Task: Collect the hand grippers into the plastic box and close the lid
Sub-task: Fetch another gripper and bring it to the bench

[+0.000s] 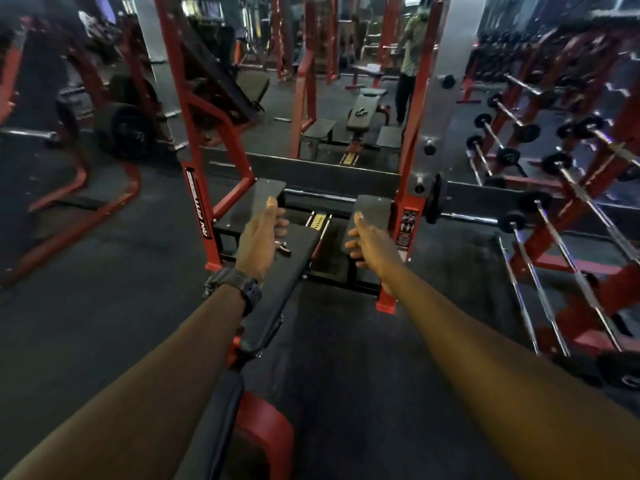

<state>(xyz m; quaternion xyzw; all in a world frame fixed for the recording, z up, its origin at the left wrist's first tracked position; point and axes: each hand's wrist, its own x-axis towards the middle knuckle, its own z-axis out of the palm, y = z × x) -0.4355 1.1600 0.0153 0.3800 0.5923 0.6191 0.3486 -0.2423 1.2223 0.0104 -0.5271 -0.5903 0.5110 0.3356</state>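
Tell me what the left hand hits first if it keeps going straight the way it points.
Most likely the black bench pad: the left hand points forward and down over it, empty, fingers loosely curled. The hand gripper lies just right of the palm, so it may be touched first; depth is unclear in this one view.

The left hand (262,237) covers part of a small metal thing (283,247) on the counter (277,289), too small and blurred to tell as a gripper. Both forearms run off the bottom edge. The mirrored person (410,60) is blurred.
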